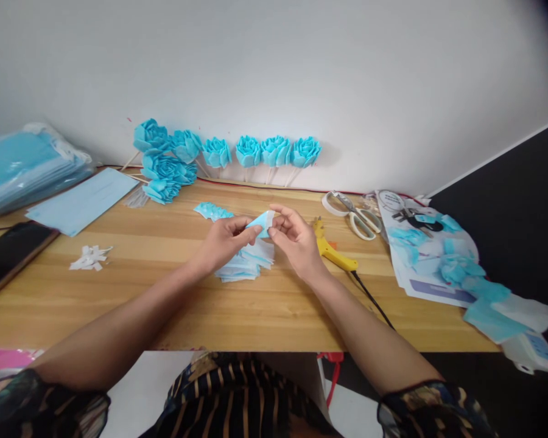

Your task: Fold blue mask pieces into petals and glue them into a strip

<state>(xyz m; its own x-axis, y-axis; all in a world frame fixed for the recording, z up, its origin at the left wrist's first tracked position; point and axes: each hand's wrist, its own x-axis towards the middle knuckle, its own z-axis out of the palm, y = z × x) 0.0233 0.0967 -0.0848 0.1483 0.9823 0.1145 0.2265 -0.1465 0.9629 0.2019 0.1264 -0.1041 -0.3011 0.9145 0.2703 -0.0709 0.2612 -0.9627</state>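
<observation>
Between my two hands is a small folded piece of blue and white fabric (263,224), raised above the tabletop. My left hand (231,240) pinches its blue side, thumb on top. With closed fingers my right hand (295,240) grips the white edge on the other side. Below them lies a pile of cut blue and white fabric pieces (240,267), partly covered by my hands. A row of shaped blue petals (212,211) rests just behind my left hand. Right of my right hand lies a yellow glue gun (335,252) with a black cord.
Blue fabric roses (260,151) on sticks lean along the wall. Scissors (358,216) and a tape roll (333,204) lie back right, near papers with blue scraps (459,267). At left are a phone (13,255), white scraps (90,258), a blue sheet (82,201) and a bagged stack (27,164).
</observation>
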